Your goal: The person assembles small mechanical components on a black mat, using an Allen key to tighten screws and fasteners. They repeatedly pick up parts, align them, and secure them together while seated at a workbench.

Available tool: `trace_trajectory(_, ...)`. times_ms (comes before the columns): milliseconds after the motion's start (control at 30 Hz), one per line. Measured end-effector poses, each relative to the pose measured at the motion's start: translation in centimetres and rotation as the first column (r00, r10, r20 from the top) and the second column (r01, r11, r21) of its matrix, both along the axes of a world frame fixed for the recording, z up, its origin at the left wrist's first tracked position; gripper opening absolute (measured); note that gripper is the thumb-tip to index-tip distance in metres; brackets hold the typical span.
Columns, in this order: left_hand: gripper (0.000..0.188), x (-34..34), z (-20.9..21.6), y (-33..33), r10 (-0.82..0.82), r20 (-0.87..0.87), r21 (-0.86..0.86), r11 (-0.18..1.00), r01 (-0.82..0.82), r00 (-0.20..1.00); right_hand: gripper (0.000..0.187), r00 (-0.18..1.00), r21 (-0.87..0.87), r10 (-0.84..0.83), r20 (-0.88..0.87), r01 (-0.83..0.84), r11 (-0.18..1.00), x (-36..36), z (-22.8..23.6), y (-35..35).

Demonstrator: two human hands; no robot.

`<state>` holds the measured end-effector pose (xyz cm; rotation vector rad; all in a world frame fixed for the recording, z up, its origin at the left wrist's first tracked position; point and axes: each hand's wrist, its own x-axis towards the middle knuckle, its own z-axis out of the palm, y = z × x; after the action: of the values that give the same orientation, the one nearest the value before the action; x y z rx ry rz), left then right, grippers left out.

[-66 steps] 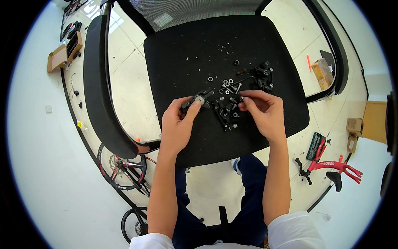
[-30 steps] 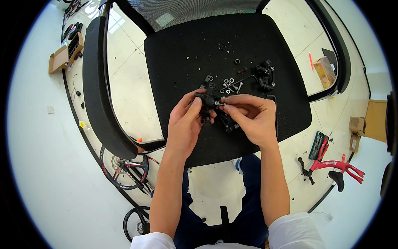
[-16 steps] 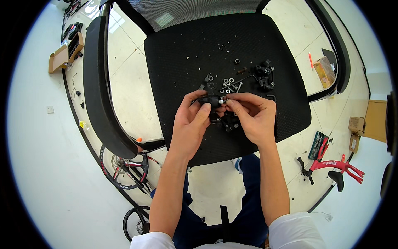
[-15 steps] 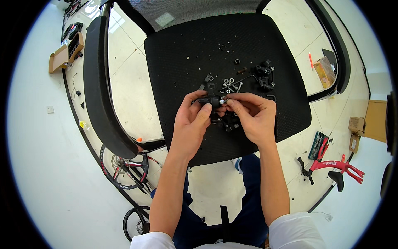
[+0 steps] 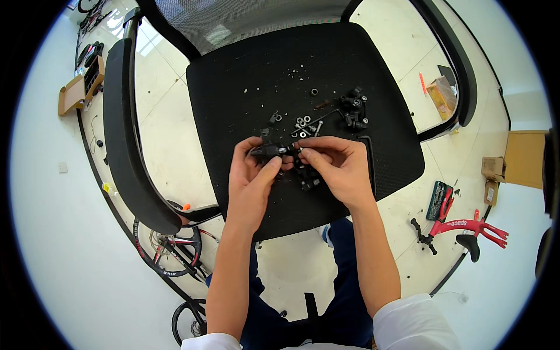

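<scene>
My left hand grips a dark bicycle part, perhaps from a brake; its exact kind is unclear. Opposite it, my right hand is pinched at the part's end, around a tiny piece too small to name. Both hands are just above a black chair seat. Beyond the fingertips lie several metal washers and bolts. A black brake caliper rests farther right, and more black parts sit partly hidden under my right hand.
Right of my right hand lies an L-shaped hex key. Armrests flank the seat. On the floor are a red balance-bike frame, a green tool case, wheels and an open cardboard box.
The whole view has shifted, so the chair appears farther left. The part in my left hand has tilted slightly, and my right fingers stay pinched at its end.
</scene>
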<state>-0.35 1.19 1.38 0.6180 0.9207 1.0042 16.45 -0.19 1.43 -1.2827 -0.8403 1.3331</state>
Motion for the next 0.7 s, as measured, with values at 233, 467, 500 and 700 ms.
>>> trace_trajectory(233, 0.036, 0.06, -0.29, -0.05, -0.052, 0.001, 0.012, 0.999, 0.052, 0.999, 0.018, 0.998, -0.014, 0.007, -0.061, -0.007, 1.000, -0.29, 0.25, -0.01)
trace_trajectory(467, 0.034, 0.21, -0.01, -0.13, -0.067, 0.035, -0.036, 0.997, 0.068, 0.997, 0.016, 1.000, 0.020, 0.026, -0.004, -0.026, 0.999, -0.03, 0.12, -0.20)
trace_trajectory(500, 0.034, 0.18, -0.01, -0.09, -0.067, 0.034, -0.039, 0.997, 0.069, 0.997, 0.016, 0.999, 0.041, 0.037, 0.021, -0.038, 0.998, -0.03, -0.05, -0.21)
trace_trajectory(700, 0.033, 0.13, 0.20, -0.17, -0.078, 0.039, -0.060, 0.995, 0.080, 0.996, 0.014, 1.000, 0.066, 0.026, -0.004, -0.026, 0.998, -0.30, -0.28, -0.21)
